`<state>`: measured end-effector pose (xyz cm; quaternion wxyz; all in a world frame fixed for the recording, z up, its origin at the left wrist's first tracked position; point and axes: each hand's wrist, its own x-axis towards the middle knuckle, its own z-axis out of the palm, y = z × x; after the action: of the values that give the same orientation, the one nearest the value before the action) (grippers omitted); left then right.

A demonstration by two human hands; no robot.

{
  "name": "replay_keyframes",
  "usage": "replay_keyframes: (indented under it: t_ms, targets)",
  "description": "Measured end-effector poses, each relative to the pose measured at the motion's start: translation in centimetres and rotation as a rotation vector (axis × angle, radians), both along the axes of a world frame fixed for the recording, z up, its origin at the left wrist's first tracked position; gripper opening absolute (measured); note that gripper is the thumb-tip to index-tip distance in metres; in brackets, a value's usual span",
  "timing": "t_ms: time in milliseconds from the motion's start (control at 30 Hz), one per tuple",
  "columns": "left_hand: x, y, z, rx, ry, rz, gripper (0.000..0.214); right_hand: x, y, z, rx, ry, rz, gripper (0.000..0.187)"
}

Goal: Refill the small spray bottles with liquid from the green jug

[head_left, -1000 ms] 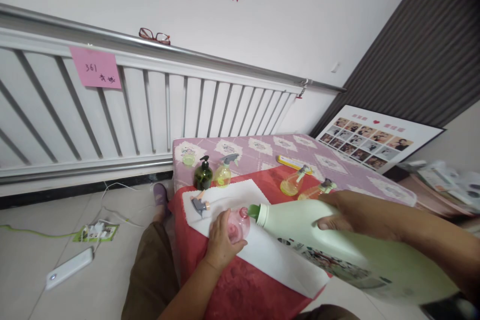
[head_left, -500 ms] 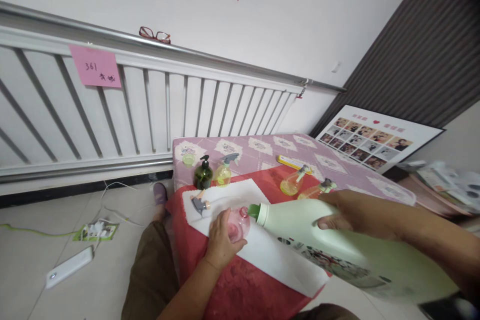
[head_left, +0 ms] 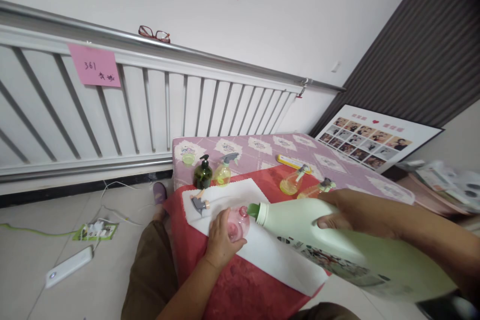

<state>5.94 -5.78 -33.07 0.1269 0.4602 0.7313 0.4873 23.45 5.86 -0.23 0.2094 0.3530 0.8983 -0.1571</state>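
Note:
My left hand (head_left: 220, 240) is closed around a small clear pink bottle (head_left: 239, 225) whose neck is uncovered. My right hand (head_left: 339, 215) grips a large pale green jug (head_left: 300, 220), tipped sideways with its dark green spout (head_left: 254, 210) at the pink bottle's mouth. Whether liquid is flowing, I cannot tell. A grey spray head (head_left: 198, 204) lies on the white cloth (head_left: 258, 192) beside my left hand. Part of the jug's handle is hidden under my right hand.
Behind stand a dark green pump bottle (head_left: 203, 175) and a clear spray bottle (head_left: 222, 174). Two more spray bottles, one holding yellow liquid (head_left: 289, 185), are near the jug. A yellow packet (head_left: 294, 164) lies behind them. A white radiator (head_left: 157, 105) borders the table; a power strip (head_left: 95, 231) is on the floor.
Almost nothing differs. Both hands, the pink bottle and the tilted jug keep their places, apart from a very slight shift of the view.

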Motion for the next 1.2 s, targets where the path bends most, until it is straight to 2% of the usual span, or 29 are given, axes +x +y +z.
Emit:
replay_keyframes:
  t_ms: [567,1200]
  targets:
    - [0.01,0.06,-0.20,0.034,0.016,0.009,0.092,0.13,0.10,-0.08,-0.003,-0.014,-0.006,0.035]
    - [0.01,-0.03,-0.03,0.001,-0.001,0.000,0.093,0.19,0.44,-0.27,0.017,-0.011,0.006,0.036]
